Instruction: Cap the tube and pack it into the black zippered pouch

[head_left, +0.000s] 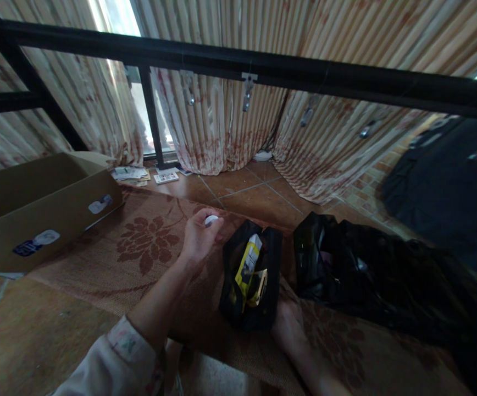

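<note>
Left hand (199,239) — pinching a small white disc (211,220), left of the black pouch (273,258). Right hand (288,320) — at the pouch's near right side, probably steadying its open mouth; fingers hidden, cannot tell their state.

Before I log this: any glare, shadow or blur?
Head view: glare washes out the gap between curtains, upper left; same view: black plastic at right mostly sinks into shadow; same view: right hand looks soft beside the pouch.

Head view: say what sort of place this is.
Probably a room in a home: the long patterned curtains, tiled floor and flower-patterned cloth suggest it.
</note>
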Demonstrator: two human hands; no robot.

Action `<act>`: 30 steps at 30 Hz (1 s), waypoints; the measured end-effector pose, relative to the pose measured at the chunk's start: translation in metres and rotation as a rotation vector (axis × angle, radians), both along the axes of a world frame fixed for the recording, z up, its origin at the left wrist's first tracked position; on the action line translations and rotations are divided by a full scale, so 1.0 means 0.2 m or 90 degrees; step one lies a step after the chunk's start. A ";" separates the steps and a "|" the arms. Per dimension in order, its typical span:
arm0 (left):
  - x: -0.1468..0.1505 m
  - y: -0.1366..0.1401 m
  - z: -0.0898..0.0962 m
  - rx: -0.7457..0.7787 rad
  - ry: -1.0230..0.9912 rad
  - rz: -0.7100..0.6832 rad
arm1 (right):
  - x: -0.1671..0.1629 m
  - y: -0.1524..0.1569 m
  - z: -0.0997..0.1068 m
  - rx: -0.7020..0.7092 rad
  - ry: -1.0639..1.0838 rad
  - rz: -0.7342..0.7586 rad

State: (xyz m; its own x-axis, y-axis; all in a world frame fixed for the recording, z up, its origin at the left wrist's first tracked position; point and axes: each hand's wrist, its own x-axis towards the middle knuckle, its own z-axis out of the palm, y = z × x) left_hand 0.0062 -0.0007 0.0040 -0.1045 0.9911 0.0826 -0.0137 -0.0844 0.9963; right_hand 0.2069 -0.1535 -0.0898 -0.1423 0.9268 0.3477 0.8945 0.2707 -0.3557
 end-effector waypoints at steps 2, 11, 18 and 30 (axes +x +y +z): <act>0.00 0.00 -0.01 0.005 0.011 0.001 | 0.00 0.00 0.00 -0.005 0.004 0.002; 0.01 -0.01 0.02 -0.002 -0.007 0.012 | 0.00 0.00 -0.01 -0.004 0.003 0.006; 0.01 0.00 0.01 -0.006 -0.001 0.018 | 0.00 0.00 -0.02 -0.009 0.002 0.005; 0.00 0.00 0.01 0.002 -0.002 0.029 | 0.00 0.00 -0.01 -0.006 0.016 0.001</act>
